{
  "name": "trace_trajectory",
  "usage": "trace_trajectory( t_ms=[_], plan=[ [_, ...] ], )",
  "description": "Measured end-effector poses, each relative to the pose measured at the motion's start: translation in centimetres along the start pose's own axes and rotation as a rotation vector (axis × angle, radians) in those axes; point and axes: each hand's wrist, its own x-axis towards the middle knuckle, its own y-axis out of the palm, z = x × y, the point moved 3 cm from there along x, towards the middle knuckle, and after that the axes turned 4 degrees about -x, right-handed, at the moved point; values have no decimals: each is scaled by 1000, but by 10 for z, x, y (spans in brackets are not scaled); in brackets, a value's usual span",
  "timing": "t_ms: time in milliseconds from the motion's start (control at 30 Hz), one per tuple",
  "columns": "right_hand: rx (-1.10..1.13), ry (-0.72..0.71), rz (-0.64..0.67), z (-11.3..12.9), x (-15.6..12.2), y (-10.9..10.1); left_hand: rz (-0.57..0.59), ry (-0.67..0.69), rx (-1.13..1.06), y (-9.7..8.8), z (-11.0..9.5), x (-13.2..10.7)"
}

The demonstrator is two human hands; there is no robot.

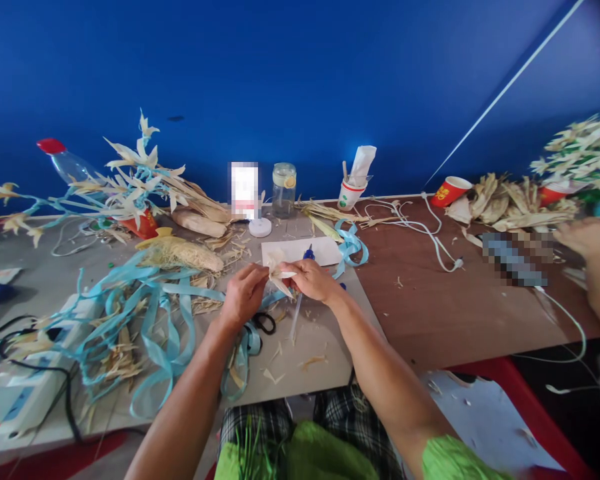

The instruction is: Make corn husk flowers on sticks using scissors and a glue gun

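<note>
My left hand (246, 291) and my right hand (311, 279) meet above the near part of the table, both with fingers closed. Between them is a pale corn husk flower (279, 272), its pointed petals sticking out; each hand pinches a side of it. Under my right hand lies what looks like a glue gun, mostly hidden, with its blue tip (309, 253) and a clear glue stick (296, 319) showing. Behind the hands is a white box-like piece (300, 252). Black scissor handles (265, 324) lie below my left hand, by light blue ribbon (167, 333).
At left stand husk flower branches (140, 160), a plastic bottle (70, 163) and a white power strip (25, 393). Along the wall are a glass jar (283, 193), a paper cup (351, 193) and white cables (430, 233). Another person's hand (587, 237) is at far right, near dried husks (510, 200).
</note>
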Motion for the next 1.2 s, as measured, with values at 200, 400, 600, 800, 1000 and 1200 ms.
trace_trajectory(
  t_ms=[200, 400, 600, 800, 1000, 1200],
  plan=[
    [230, 114, 118, -1, -2, 0, -24, 105, 9, 0, -3, 0],
    [389, 195, 173, 2, -5, -2, -28, 142, 40, 0, -7, 1],
    [426, 207, 196, -4, -5, -6, -35, 136, 41, -2, -6, 0],
    [504, 245, 185, -13, -9, -24, -49, 105, 29, -5, -4, 1],
    [581, 299, 9, -20, -6, -30, -108, 31, 21, -9, -1, 3],
    [224, 192, 50, -4, -3, -8, -25, -30, -18, -4, 0, 3]
  ],
)
